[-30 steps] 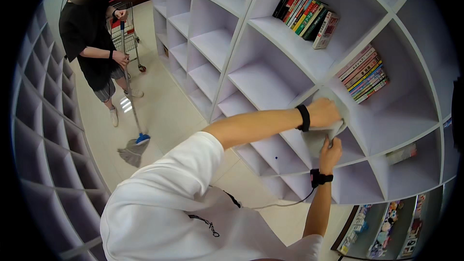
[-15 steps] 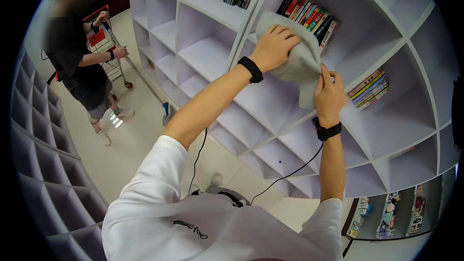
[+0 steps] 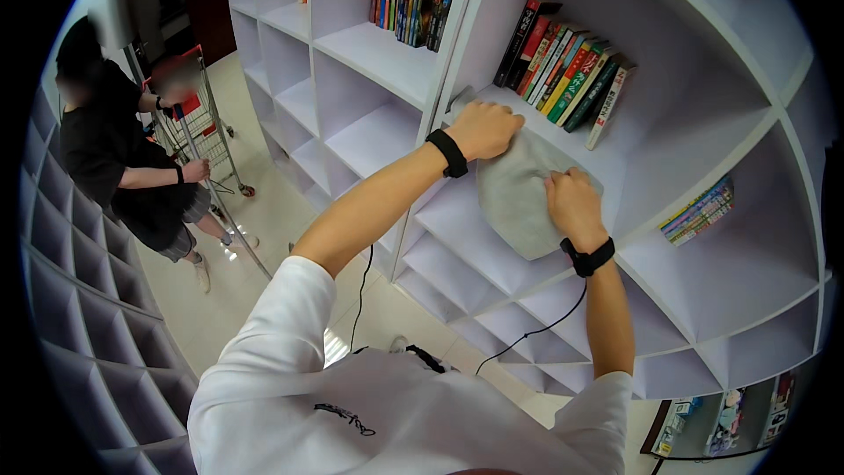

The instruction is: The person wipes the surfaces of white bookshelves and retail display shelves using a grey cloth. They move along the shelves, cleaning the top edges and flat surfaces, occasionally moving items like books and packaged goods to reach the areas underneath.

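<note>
Because the grey cloth (image 3: pixel 519 207) lies over the front edge of a pale shelf board (image 3: pixel 567 142), part of it on the board and a broad flap hanging below, good contact seems to depend on both hands working evenly. The left hand (image 3: pixel 486 130) covers the cloth's upper left part with its fingers bent over it; its fingertips are hidden, so I cannot tell whether that grip clutches the fabric or merely presses it down. The right hand (image 3: pixel 576 204) has its fingers closed on the cloth near the other side, apparently on a fold.

To handle this well, I would spread the bunched folds so that a flat face meets the board, and gather in the loose flap before it drags. The upright panel (image 3: pixel 462 35) stands just beside the left hand, so fingertips working into that corner would probably serve better than a flat palm. Toward the back, a row of leaning books (image 3: pixel 571 79) stands near the cloth; short strokes along their front should avoid knocking the end volume over.

From the right wristband (image 3: pixel 587 257) a thin black cable (image 3: pixel 527 334) hangs in a loop, best given slack and held clear of the shelf edges.
</note>
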Demonstrator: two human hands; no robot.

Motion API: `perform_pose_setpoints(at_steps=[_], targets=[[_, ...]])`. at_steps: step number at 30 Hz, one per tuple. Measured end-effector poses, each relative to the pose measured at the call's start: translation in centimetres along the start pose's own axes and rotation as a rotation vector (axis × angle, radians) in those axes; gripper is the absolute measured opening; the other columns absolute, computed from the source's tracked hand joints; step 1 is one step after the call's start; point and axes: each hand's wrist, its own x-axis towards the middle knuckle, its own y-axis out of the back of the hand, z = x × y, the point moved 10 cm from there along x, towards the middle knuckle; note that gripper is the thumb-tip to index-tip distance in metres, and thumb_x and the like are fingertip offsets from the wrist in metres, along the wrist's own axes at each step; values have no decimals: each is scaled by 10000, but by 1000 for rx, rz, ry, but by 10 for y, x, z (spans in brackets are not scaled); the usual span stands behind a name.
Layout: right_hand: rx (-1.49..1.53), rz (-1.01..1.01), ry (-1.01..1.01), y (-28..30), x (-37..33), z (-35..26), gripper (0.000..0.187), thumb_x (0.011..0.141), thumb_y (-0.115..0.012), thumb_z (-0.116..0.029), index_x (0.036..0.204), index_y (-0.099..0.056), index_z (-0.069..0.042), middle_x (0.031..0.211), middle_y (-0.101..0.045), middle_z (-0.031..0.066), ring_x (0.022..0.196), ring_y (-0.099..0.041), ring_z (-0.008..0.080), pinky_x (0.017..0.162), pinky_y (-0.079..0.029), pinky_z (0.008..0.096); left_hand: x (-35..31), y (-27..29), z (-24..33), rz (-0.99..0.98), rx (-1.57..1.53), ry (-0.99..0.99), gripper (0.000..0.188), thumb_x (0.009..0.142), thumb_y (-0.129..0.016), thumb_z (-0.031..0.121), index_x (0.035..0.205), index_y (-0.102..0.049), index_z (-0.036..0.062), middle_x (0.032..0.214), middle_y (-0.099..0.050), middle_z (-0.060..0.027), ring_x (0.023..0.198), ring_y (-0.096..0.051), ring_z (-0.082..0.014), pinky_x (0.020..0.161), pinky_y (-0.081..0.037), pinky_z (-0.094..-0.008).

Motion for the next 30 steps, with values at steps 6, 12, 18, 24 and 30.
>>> perform_pose_setpoints(at_steps=[6, 12, 18, 24, 30], targets=[[40, -47, -35, 4, 13, 11, 184, 885, -596, -168, 885, -701, -17, 927, -639, 174, 880, -614, 377, 777, -509, 461, -5, 62, 52, 341, 139, -229, 195, 778, -575, 110, 935, -689, 118, 864, -663, -65, 917, -636, -252, 801, -452, -390], [126, -35, -83, 4, 22, 27, 171, 863, -615, -134, 869, -703, 12, 892, -652, 217, 828, -620, 412, 764, -492, 475, 23, 46, 15, 321, 171, -202, 157, 785, -591, 133, 890, -707, 122, 893, -666, -66, 920, -617, -250, 798, -456, -376], [131, 2, -140, -3, 25, 45, 166, 856, -604, -116, 887, -699, 17, 922, -670, 228, 867, -626, 425, 800, -498, 459, 9, 41, -23, 249, 183, -125, 257, 794, -601, 99, 1033, -693, 120, 995, -637, -83, 978, -589, -270, 822, -463, -383], [91, -74, -176, -4, 26, 45, 225, 891, -556, -131, 1041, -660, 1, 954, -671, 248, 918, -622, 440, 834, -489, 470, -13, 53, -43, 366, -148, -37, 397, 736, -618, 6, 1131, -596, 48, 1036, -600, -150, 972, -578, -355, 821, -494, -441], [138, -155, -279, -16, 27, 42, 327, 936, -505, -244, 1104, -629, 8, 973, -661, 278, 945, -604, 479, 877, -468, 486, -25, 30, -74, 484, -496, 124, 342, 759, -547, -50, 1099, -538, -5, 1035, -574, -238, 939, -571, -436, 823, -479, -486]])
